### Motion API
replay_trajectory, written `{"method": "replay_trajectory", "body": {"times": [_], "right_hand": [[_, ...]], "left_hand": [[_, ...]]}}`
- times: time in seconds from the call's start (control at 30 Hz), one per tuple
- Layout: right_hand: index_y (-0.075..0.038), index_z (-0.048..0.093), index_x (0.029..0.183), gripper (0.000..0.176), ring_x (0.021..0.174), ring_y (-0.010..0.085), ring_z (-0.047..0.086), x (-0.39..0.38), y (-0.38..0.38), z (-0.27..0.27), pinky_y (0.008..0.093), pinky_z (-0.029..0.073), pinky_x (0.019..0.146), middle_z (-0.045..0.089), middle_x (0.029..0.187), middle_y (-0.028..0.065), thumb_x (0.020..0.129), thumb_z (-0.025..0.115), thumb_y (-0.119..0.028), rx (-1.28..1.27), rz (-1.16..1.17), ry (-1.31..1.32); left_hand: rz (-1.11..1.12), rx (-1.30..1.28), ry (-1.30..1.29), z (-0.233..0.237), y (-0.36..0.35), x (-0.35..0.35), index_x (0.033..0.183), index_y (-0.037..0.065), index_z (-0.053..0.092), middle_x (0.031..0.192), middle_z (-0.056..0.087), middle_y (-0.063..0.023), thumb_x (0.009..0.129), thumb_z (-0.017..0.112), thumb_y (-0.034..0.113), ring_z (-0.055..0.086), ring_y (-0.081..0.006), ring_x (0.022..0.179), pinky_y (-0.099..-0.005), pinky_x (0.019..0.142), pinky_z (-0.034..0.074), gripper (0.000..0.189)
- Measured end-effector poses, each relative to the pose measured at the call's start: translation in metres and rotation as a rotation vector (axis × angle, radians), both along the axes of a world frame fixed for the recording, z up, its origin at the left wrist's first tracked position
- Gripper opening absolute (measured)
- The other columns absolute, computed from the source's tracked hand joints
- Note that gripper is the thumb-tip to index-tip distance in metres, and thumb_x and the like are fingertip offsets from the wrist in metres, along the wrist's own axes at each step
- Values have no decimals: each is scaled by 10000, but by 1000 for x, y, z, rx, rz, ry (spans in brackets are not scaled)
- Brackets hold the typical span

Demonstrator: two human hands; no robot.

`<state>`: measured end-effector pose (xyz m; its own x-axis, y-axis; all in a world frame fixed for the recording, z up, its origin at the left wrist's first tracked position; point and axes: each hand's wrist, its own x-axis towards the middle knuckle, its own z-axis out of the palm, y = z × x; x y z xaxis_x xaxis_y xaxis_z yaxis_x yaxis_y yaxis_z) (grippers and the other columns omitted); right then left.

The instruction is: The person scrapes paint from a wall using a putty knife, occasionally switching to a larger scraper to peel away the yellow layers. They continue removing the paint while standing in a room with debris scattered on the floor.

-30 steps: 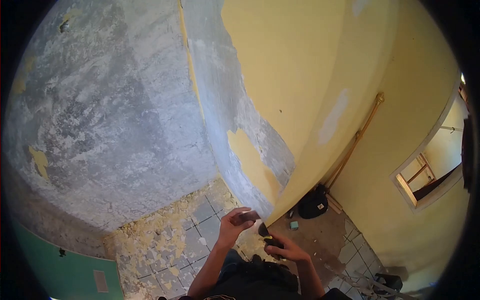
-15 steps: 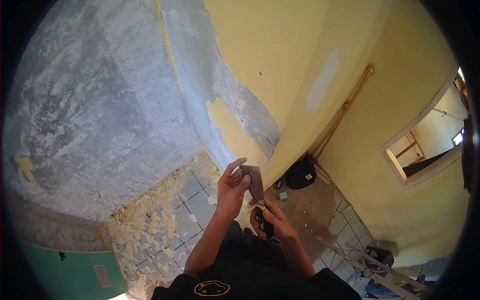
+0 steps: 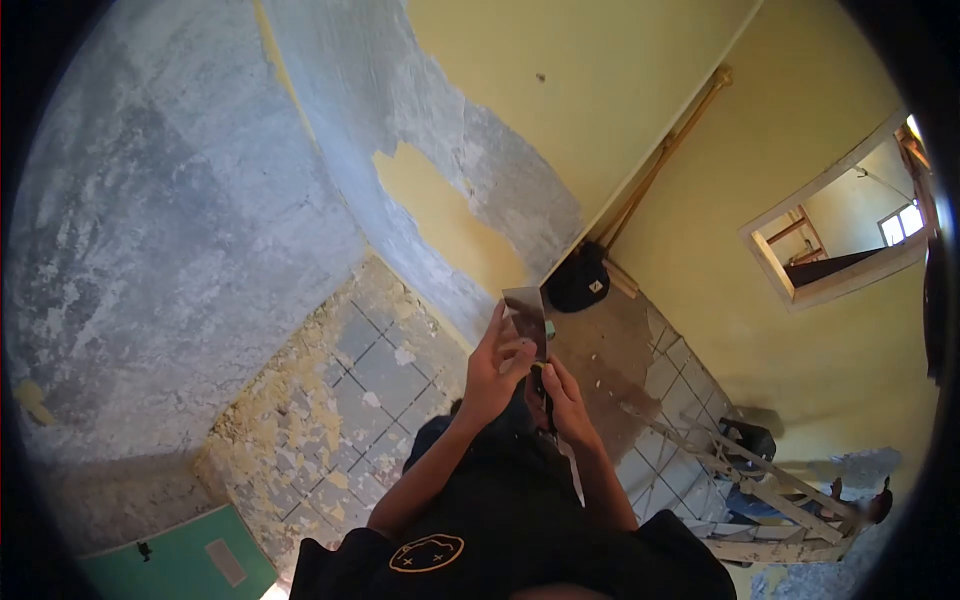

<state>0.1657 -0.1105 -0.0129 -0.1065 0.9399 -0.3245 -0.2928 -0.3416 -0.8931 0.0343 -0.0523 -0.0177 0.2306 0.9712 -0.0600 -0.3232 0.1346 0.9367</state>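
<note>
My right hand (image 3: 563, 405) is closed round the dark handle of a putty knife (image 3: 527, 312), whose wide metal blade points up and away from me. My left hand (image 3: 492, 372) holds the blade at its left side, with the thumb across its lower part and the fingers along the edge. A thin pale pointed strip (image 3: 572, 470) shows below my right hand; I cannot make out what it is. Beyond the blade stands a wall (image 3: 455, 215) with patches of yellow paint and bare grey plaster.
Paint flakes litter the floor tiles (image 3: 365, 365) to the left. A black bag (image 3: 578, 282) and long wooden poles (image 3: 665, 160) lean in the corner. At lower right, a person (image 3: 878, 507) is near a wooden ladder (image 3: 750, 465). A green panel (image 3: 180, 565) is at lower left.
My view has shifted. Both hands and the putty knife sit slightly further right and higher in view. The left thumb has moved lower on the blade. The pale strip now shows below my right hand.
</note>
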Motion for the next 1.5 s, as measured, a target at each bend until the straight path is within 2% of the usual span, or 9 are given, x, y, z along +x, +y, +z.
{"method": "replay_trajectory", "body": {"times": [0.2,0.3,0.43,0.5,0.93,1.13,1.23,1.3,1.5], "right_hand": [[-46,506,1196,333,454,91,442,-1,-3,-21,233,362,401,474,662,3,1029,398,-313,-100,-112,-20],[-58,498,1203,325,450,126,481,1,5,-13,255,388,389,497,662,27,1023,397,-310,-156,-140,193],[-61,488,1213,339,425,145,480,7,7,-11,269,385,362,508,647,44,1016,402,-323,-169,-73,348],[-53,513,1082,365,378,132,435,5,9,-14,245,340,325,476,596,39,1018,349,-373,-214,-112,226],[-45,519,1058,383,329,112,390,-1,14,-5,244,295,290,446,549,17,1031,325,-375,-127,-174,-78],[-27,504,1137,370,404,78,427,3,7,-11,226,318,330,524,676,22,1034,366,-355,-99,-167,-104],[-6,495,1209,408,432,68,430,10,1,-8,221,327,352,542,711,22,1036,360,-350,-114,-111,-80],[7,440,1321,470,426,63,419,9,14,-26,219,326,357,551,729,27,1038,348,-357,126,-147,-284],[-1,412,1369,493,369,67,389,0,8,-7,221,302,326,550,707,23,1037,354,-361,-31,-138,-146]], "left_hand": [[27,324,446,-9,-9,20,1453,-64,247,1481,328,-245,915,618,148,461,-276,1276,-337,956,450,687],[131,527,570,-13,5,26,1396,-75,364,1443,383,-257,895,623,127,494,-327,1260,-372,982,437,599],[113,527,478,-3,8,23,1349,-63,437,1410,425,-252,900,615,150,459,-371,1281,-416,1024,401,528],[122,520,475,-4,7,27,1339,-63,451,1404,441,-247,896,607,121,453,-374,1291,-400,1021,411,504],[208,635,462,-6,20,34,1309,-67,492,1383,456,-257,891,612,70,464,-354,1279,-370,991,450,456],[234,489,428,4,8,39,1281,-72,521,1360,472,-271,878,634,71,510,-339,1241,-363,951,481,442],[286,685,454,2,4,38,1288,-70,515,1359,470,-274,878,633,67,527,-325,1227,-354,925,495,448],[290,640,463,-4,11,41,1294,-66,513,1361,468,-274,878,631,64,519,-321,1234,-351,924,492,451],[244,614,424,-3,10,37,1294,-74,506,1372,458,-268,886,618,70,489,-338,1257,-355,947,476,446]]}}
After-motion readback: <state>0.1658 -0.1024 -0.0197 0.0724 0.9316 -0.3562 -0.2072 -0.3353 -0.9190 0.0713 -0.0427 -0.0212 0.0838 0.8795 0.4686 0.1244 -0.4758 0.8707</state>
